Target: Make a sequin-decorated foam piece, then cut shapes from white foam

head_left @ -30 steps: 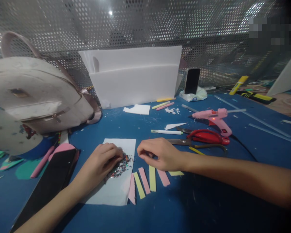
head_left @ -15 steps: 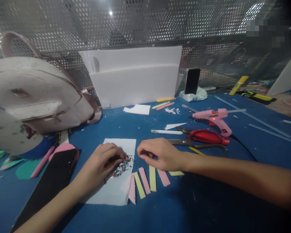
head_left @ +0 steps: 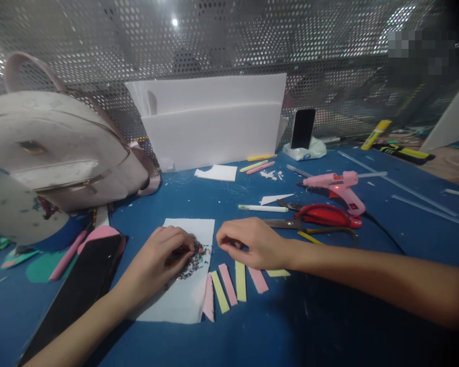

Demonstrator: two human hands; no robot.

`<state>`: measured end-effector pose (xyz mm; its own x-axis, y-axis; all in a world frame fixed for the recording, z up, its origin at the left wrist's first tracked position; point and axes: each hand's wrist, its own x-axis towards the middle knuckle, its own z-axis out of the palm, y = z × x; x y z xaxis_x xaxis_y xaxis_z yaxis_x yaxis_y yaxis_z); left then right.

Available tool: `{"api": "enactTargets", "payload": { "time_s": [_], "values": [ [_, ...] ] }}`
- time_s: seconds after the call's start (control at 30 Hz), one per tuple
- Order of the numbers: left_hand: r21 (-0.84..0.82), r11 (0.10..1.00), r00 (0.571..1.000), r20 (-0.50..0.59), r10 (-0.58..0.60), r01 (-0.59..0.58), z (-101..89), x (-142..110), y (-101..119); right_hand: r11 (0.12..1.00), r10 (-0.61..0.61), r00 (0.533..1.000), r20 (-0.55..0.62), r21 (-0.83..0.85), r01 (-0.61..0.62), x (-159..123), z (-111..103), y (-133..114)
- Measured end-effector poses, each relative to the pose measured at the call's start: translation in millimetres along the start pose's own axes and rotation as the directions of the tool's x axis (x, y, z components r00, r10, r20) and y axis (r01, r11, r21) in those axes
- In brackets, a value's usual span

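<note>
My left hand (head_left: 158, 257) rests on a white paper sheet (head_left: 179, 303), fingers curled and pinching into a small heap of dark glitter bits (head_left: 195, 260). To its right my right hand (head_left: 250, 242) lies on the blue table with its fingers curled under; what they hold, if anything, is hidden. Just below that hand lie several pink and yellow paper strips (head_left: 233, 283), side by side, one overlapping the sheet's right edge.
Red-handled scissors (head_left: 321, 216), a pink glue gun (head_left: 338, 186) with its light on and a white pen (head_left: 262, 208) lie behind my right hand. A white backpack (head_left: 57, 148) stands left, a dark phone (head_left: 80, 288) beside my left arm, white foam boards (head_left: 214, 122) at the back.
My left hand's fingertips have shifted slightly in the glitter heap. The right hand has stayed where it was.
</note>
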<state>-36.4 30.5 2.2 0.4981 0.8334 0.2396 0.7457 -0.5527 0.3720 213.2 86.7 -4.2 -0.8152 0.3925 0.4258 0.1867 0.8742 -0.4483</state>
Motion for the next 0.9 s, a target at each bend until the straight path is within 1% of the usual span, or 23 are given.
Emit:
{"api": "enactTargets", "payload": {
  "time_s": [0.2,0.27,0.33,0.43,0.6,0.77,0.9],
  "values": [
    [-0.04,0.999,0.997,-0.074,-0.023,0.02,-5.5,0,7,1.0,-0.011,1.0,-0.002,-0.003,0.011,0,0,0],
    [-0.108,0.994,0.992,-0.119,-0.04,0.027,-5.5,1,12,1.0,-0.012,1.0,-0.001,-0.002,0.012,1,0,0],
    [-0.209,0.977,0.984,-0.161,-0.083,0.048,-3.0,1,19,1.0,-0.019,1.0,0.0,0.002,0.019,1,0,0],
    [-0.322,0.944,0.974,-0.183,-0.131,0.067,4.6,-2,29,0.999,-0.029,1.0,0.002,0.014,0.029,0,0,1],
    [-0.379,0.915,0.968,-0.144,-0.204,0.137,15.1,-4,35,0.999,-0.044,0.999,0.013,0.033,0.043,-1,2,3],
    [-0.445,0.872,0.959,-0.085,-0.268,0.204,16.4,-2,35,0.998,-0.053,0.998,0.028,0.032,0.052,-1,3,3],
    [-0.495,0.838,0.953,-0.06,-0.298,0.231,18.2,-1,34,0.997,-0.066,0.998,0.024,0.031,0.065,-1,3,3]
  ]
}}
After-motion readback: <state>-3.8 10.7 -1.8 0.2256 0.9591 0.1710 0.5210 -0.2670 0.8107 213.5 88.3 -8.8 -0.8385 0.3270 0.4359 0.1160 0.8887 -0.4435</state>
